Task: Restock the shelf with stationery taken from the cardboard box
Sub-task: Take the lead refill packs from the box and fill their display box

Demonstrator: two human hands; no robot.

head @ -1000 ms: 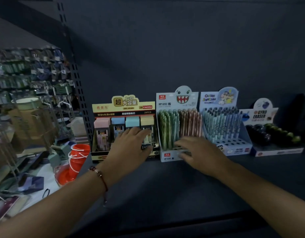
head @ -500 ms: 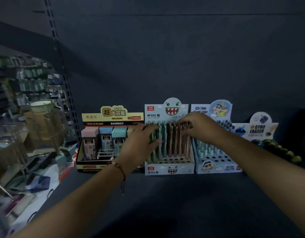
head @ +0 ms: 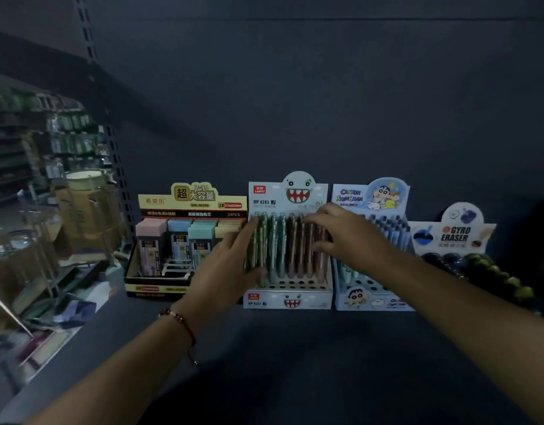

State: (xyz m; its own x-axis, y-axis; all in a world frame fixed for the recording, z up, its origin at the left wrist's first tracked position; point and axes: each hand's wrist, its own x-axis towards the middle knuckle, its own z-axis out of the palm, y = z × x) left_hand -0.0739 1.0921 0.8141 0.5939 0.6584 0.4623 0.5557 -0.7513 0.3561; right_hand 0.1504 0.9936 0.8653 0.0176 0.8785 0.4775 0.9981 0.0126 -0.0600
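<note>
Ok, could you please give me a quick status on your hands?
Left hand, right hand both open on white monster-face pen display box. Nothing in the way.

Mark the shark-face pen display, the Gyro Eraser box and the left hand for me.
shark-face pen display (head: 290, 302), head view, on its front panel.
Gyro Eraser box (head: 454, 233), head view, on the printed header card.
left hand (head: 226, 265), head view, on the back of the hand.
</note>
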